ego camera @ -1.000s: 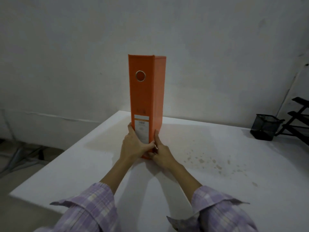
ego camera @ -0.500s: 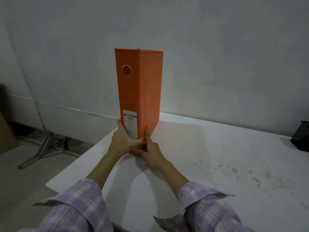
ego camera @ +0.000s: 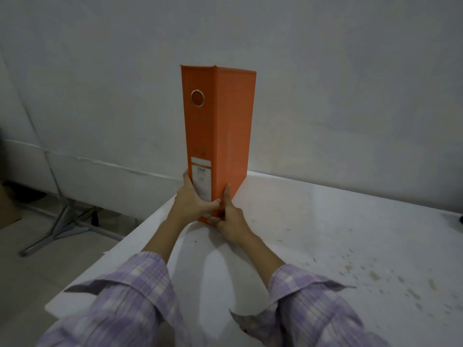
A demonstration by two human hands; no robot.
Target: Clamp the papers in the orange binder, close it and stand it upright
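Note:
The orange binder (ego camera: 220, 131) stands upright and closed on the white table (ego camera: 313, 234), near its far left corner. Its spine faces me, with a metal finger ring near the top and a white label low down. My left hand (ego camera: 191, 202) grips the bottom of the spine from the left, thumb across the front. My right hand (ego camera: 229, 219) presses the lower right cover, fingers against the base. The papers are hidden inside.
The table's left edge (ego camera: 120, 246) runs close beside my left arm, with floor below. A metal stand (ego camera: 60, 221) rests on the floor at left. Brown stains (ego camera: 370, 274) speckle the table at right. A white wall rises right behind the binder.
My view has swung left, so the black mesh holder has left the frame. The binder now shows more of its right cover. Both hands keep the same hold at its base.

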